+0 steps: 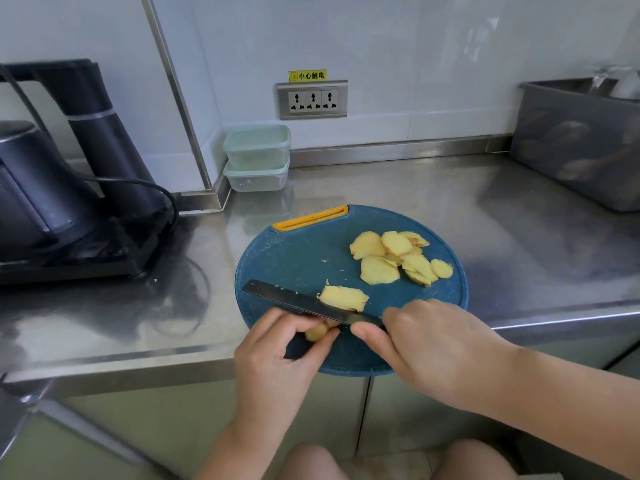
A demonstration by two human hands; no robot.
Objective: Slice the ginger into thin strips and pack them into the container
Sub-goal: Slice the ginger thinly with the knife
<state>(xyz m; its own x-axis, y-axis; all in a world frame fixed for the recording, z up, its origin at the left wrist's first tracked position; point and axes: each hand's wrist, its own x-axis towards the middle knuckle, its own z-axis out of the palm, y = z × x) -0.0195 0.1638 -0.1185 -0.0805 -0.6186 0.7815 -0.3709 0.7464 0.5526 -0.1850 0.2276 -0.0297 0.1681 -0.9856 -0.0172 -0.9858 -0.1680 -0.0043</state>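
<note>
One stainless-steel counter runs under everything I see; at its left end stands a black kettle station with a dark cord looping down in front of it; at the far right sits a grey plastic bin, its contents too blurred for me to name; the round blue cutting board, with a yellow slot at its far edge, lies in the middle and hangs a little over the counter's near edge.

My right hand is curled round the handle of the knife, thumb stretched along it, the handle itself hidden under my fingers; my left hand pinches a small ginger piece between thumb and bent fingers, just on the near side of the blade; the black blade points left across the board, lying low over it.

Two clear containers with pale green lids are stacked against the wall corner, well apart from the board; a triple wall socket is above them to the right.

Loose ginger slices overlap on the board's right side; a ginger chunk rests against the blade's far side.
</note>
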